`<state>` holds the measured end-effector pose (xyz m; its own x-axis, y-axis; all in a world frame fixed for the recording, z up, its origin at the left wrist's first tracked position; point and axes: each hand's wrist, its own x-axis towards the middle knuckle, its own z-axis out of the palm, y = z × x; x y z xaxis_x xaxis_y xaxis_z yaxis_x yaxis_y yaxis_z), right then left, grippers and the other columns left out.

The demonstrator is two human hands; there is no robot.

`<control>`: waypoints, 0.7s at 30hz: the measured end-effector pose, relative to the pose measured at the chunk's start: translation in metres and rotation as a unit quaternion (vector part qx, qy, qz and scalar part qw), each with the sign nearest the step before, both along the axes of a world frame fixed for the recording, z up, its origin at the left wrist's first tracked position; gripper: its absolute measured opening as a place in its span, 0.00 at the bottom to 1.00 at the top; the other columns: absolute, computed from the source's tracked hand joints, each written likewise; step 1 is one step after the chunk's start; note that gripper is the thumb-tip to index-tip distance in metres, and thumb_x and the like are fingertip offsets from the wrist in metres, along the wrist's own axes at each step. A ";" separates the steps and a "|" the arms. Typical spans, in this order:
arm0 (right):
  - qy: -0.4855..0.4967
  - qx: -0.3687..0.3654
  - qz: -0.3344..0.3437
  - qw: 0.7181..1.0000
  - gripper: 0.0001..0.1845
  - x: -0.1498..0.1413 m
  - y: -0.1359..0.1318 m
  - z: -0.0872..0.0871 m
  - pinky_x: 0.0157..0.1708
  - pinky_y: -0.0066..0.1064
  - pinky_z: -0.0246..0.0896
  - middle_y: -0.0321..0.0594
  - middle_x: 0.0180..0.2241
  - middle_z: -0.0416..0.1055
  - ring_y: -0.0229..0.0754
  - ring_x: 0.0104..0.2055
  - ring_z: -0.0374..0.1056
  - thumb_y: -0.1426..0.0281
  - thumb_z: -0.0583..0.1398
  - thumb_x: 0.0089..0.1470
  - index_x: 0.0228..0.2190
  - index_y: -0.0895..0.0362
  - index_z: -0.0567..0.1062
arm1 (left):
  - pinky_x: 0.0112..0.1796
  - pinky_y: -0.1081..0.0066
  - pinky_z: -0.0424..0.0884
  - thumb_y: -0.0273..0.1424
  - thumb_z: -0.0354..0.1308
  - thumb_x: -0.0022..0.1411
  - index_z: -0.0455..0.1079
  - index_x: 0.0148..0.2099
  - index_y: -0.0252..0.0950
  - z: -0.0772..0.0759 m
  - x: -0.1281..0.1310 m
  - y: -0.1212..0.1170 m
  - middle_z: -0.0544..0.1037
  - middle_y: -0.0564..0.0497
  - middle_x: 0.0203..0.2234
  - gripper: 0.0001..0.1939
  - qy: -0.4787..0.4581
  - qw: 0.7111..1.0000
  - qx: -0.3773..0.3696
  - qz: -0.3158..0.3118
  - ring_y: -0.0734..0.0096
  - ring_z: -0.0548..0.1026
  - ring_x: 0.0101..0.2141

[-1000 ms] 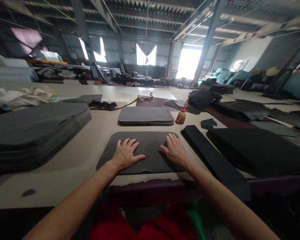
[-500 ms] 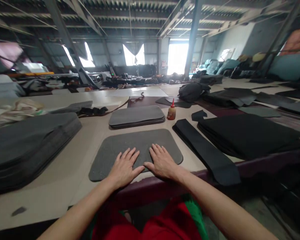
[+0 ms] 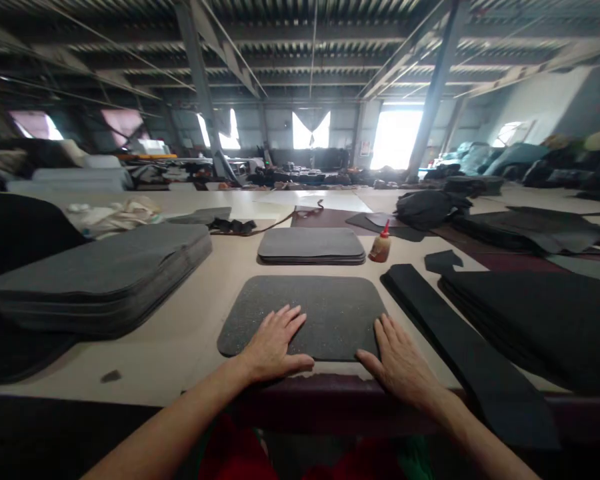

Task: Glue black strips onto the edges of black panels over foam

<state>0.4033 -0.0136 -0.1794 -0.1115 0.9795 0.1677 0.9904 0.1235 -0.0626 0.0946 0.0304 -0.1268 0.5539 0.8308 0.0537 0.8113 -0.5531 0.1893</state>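
A dark grey sheet with rounded corners (image 3: pixel 325 307) lies flat near the table's front edge, small pale specks on its surface. My left hand (image 3: pixel 279 340) rests on its lower left part, fingers spread and thumb along the near edge. At the sheet's lower right corner is my right hand (image 3: pixel 394 353), its fingers stretched out at the rim and holding nothing. Just beyond the sheet sits a neat stack of similar grey sheets (image 3: pixel 310 245). A small glue-type bottle with a red nozzle (image 3: pixel 381 245) stands upright to the right of that stack.
A tall pile of grey sheets (image 3: pixel 105 267) is on the left. On the right lie a long black strip (image 3: pixel 460 347), overhanging the front edge, and a stack of black pieces (image 3: pixel 540 320). A dark scrap (image 3: pixel 111 377) lies at the front left of the table (image 3: pixel 180 360).
My right hand has slid from the sheet's middle to its right corner. The left hand stays on the sheet. The view has turned to the left.
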 end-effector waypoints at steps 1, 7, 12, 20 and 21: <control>-0.001 0.018 0.004 1.000 0.51 0.001 0.001 -0.001 0.69 0.55 0.39 0.64 0.69 0.43 0.63 0.72 0.38 0.41 0.47 0.62 0.66 0.72 0.58 | 0.67 0.45 0.46 0.61 0.54 0.60 0.52 0.72 0.41 0.001 -0.010 0.000 0.51 0.46 0.71 0.47 -0.002 1.000 0.007 0.016 0.49 0.47 0.70; 0.010 0.002 0.115 0.993 0.39 0.008 -0.003 0.005 0.68 0.58 0.41 0.45 0.71 0.44 0.56 0.72 0.41 0.45 0.46 0.65 0.68 0.54 0.57 | 0.67 0.41 0.43 0.59 0.46 0.66 0.50 0.72 0.40 -0.005 -0.072 -0.008 0.49 0.46 0.71 0.42 0.057 0.991 -0.004 0.118 0.48 0.45 0.70; 0.022 -0.030 0.159 0.987 0.44 0.014 -0.016 0.008 0.68 0.58 0.44 0.50 0.70 0.44 0.59 0.72 0.42 0.42 0.51 0.62 0.68 0.56 0.55 | 0.67 0.40 0.42 0.65 0.49 0.59 0.46 0.73 0.43 -0.005 -0.087 -0.027 0.44 0.45 0.72 0.49 0.077 0.993 -0.032 0.081 0.46 0.41 0.70; 0.017 -0.011 0.214 0.977 0.53 0.028 -0.044 -0.008 0.66 0.61 0.47 0.49 0.71 0.39 0.63 0.71 0.41 0.52 0.65 0.53 0.70 0.51 0.46 | 0.66 0.37 0.41 0.66 0.61 0.48 0.42 0.74 0.47 0.003 -0.104 -0.045 0.41 0.44 0.73 0.60 0.085 0.993 -0.075 0.023 0.41 0.38 0.70; 0.014 0.002 0.214 0.977 0.50 0.030 -0.044 -0.011 0.66 0.60 0.49 0.48 0.71 0.40 0.62 0.71 0.42 0.56 0.64 0.55 0.70 0.50 0.46 | 0.66 0.37 0.41 0.62 0.64 0.49 0.42 0.74 0.49 0.001 -0.107 -0.047 0.40 0.45 0.73 0.59 0.083 0.994 -0.070 0.016 0.41 0.38 0.70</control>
